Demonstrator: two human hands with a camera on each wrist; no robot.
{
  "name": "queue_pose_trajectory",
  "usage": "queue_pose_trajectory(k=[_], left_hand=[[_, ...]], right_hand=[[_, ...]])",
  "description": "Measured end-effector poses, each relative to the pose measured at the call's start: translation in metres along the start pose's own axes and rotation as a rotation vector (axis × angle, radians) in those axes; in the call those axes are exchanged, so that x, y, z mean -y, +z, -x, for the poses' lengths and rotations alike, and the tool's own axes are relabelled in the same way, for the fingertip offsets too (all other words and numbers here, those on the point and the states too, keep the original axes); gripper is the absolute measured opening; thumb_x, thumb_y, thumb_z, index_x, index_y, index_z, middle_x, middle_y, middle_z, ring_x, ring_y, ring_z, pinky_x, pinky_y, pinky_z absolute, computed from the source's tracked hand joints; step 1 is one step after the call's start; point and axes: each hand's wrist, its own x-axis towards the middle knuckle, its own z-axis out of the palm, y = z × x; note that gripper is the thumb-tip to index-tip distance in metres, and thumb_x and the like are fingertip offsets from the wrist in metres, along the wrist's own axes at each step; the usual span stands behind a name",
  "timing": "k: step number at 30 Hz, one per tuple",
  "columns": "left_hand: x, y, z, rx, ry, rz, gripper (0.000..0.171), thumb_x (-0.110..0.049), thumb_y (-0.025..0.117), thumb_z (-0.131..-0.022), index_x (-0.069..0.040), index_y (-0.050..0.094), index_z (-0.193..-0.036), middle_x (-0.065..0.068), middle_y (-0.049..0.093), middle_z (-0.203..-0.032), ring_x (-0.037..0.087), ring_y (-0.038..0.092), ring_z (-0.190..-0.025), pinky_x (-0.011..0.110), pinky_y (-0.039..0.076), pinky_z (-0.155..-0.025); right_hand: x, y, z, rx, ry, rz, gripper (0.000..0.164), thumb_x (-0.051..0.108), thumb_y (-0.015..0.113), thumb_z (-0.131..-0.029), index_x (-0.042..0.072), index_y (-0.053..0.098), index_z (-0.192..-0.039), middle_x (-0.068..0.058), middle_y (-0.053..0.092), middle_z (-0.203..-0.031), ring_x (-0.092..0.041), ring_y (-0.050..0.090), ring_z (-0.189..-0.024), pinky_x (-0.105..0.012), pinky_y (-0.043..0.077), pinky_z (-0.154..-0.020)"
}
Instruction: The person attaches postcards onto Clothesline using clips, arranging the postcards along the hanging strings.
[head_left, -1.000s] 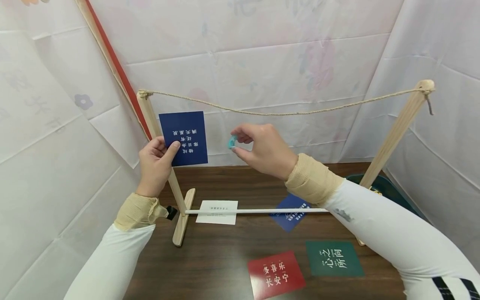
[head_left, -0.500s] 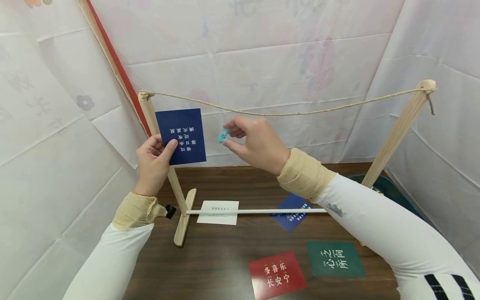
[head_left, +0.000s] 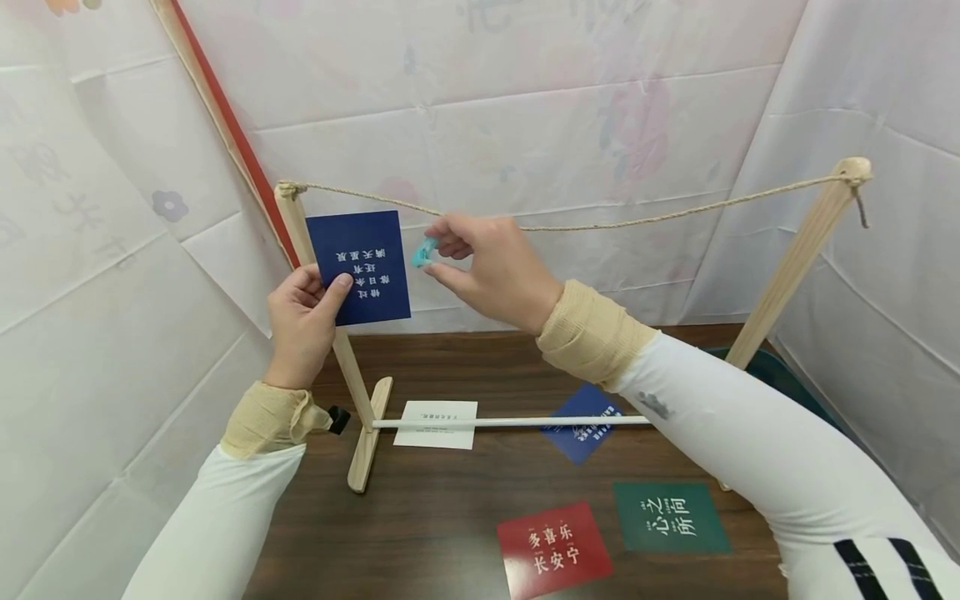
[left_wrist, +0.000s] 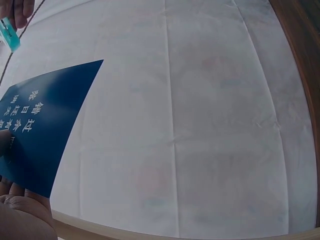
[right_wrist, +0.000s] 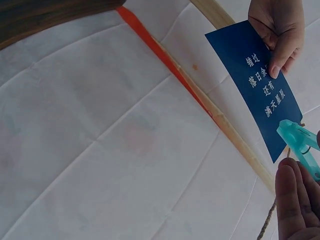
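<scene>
My left hand (head_left: 303, 321) pinches a dark blue card (head_left: 363, 242) by its lower left edge, thumb in front. White characters on the card appear upside down in the head view. Between thumb and fingers, my right hand (head_left: 498, 271) holds a small turquoise clothespin (head_left: 423, 252), just right of the card and apart from it in the head view. A twine rope (head_left: 622, 225) sags between two wooden posts, and its middle left stretch passes behind the right hand. In the right wrist view, the clothespin (right_wrist: 300, 140) shows its jaw end towards the card (right_wrist: 257, 82).
On the brown table (head_left: 420, 517) lie a white card (head_left: 435, 437), another blue card (head_left: 581, 442), a red card (head_left: 555, 546) and a green card (head_left: 671, 517). A white rod (head_left: 510, 422) joins the wooden posts (head_left: 787, 267) low down. A dark green bin (head_left: 787, 379) stands behind the right post.
My right hand has moved left and upward with the clothespin, closer to the blue card. The left hand has raised the card slightly and shifted it a little left.
</scene>
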Motion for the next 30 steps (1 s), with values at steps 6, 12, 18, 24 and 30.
queue_pose_trajectory(k=[6, 12, 18, 24, 30], left_hand=[[-0.002, 0.000, -0.002, 0.000, 0.003, -0.010, 0.023, 0.005, 0.071, -0.100, -0.018, 0.075, -0.097, -0.009, 0.081, -0.088, 0.002, 0.077, -0.077, 0.018, 0.063, -0.073], [-0.003, -0.001, -0.001, 0.000, 0.000, -0.004, 0.023, 0.005, 0.070, -0.101, -0.017, 0.075, -0.098, -0.008, 0.081, -0.090, 0.002, 0.078, -0.078, 0.018, 0.063, -0.074], [-0.004, -0.002, -0.002, 0.001, -0.001, -0.004, 0.020, 0.003, 0.070, -0.102, -0.016, 0.075, -0.099, -0.007, 0.082, -0.091, 0.003, 0.079, -0.080, 0.019, 0.063, -0.074], [-0.005, -0.001, -0.003, 0.004, -0.006, -0.007, 0.019, 0.001, 0.070, -0.102, -0.017, 0.075, -0.100, -0.007, 0.082, -0.092, 0.004, 0.079, -0.081, 0.019, 0.064, -0.076], [-0.005, -0.001, -0.003, 0.000, -0.002, -0.007, 0.020, 0.002, 0.071, -0.102, -0.018, 0.075, -0.099, -0.008, 0.082, -0.091, 0.003, 0.079, -0.081, 0.019, 0.063, -0.075]], right_hand=[[0.003, 0.000, -0.008, -0.009, 0.004, -0.005, 0.026, 0.006, 0.082, -0.097, -0.008, 0.073, -0.118, -0.016, 0.082, -0.107, -0.025, 0.080, -0.095, -0.027, 0.063, -0.090], [0.006, 0.002, -0.015, -0.008, -0.013, -0.016, 0.027, 0.005, 0.081, -0.097, -0.008, 0.073, -0.119, -0.017, 0.081, -0.109, -0.024, 0.079, -0.093, -0.027, 0.063, -0.090], [0.006, 0.003, -0.021, -0.023, -0.037, -0.029, 0.026, 0.004, 0.080, -0.098, -0.009, 0.072, -0.119, -0.019, 0.081, -0.111, -0.025, 0.079, -0.091, -0.027, 0.063, -0.088], [0.004, 0.003, -0.028, -0.058, -0.028, -0.049, 0.027, 0.003, 0.081, -0.097, -0.009, 0.072, -0.119, -0.019, 0.081, -0.111, -0.025, 0.079, -0.093, -0.024, 0.062, -0.087], [0.005, 0.003, -0.035, -0.083, -0.014, -0.059, 0.027, 0.004, 0.080, -0.098, -0.008, 0.072, -0.120, -0.019, 0.081, -0.112, -0.025, 0.078, -0.095, -0.023, 0.061, -0.090]])
